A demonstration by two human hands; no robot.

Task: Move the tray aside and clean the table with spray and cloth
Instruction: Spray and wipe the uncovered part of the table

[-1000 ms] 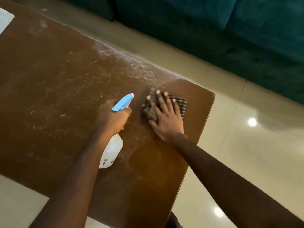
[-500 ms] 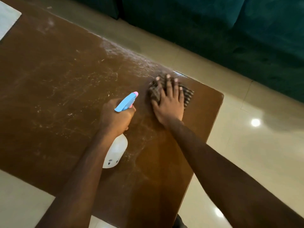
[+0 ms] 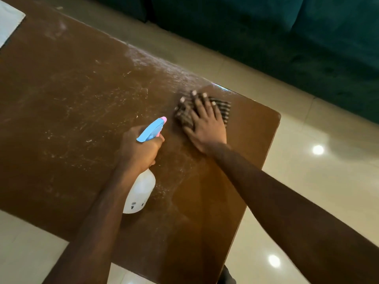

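At the far left corner a white flat thing point(image 3: 8, 19) lies partly out of view; I cannot tell whether it is the tray. The brown table point(image 3: 61, 103) carries pale dusty streaks across its left and middle parts, while the right end near the corner looks darker and cleaner, so I judge the wiping to be under way with most of the top left to do. The left hand point(image 3: 139, 152) grips the neck of the spray bottle point(image 3: 141, 193), fingers curled round it under the blue head. The bottle's long axis runs from its white base, near and left, up to the pink-tipped nozzle, far and right, and the nozzle points toward the cloth point(image 3: 224, 108). Whether the base touches the table I cannot tell. Just right of the nozzle the right hand point(image 3: 207, 126) presses flat on the striped cloth, fingers spread and pointing far, the cloth bunched under them near the far right corner. To do this step well, keep the palm flat with even pressure, overlap the strokes, and work leftward from the clean patch into the streaks, misting the table ahead of the cloth rather than the hand.
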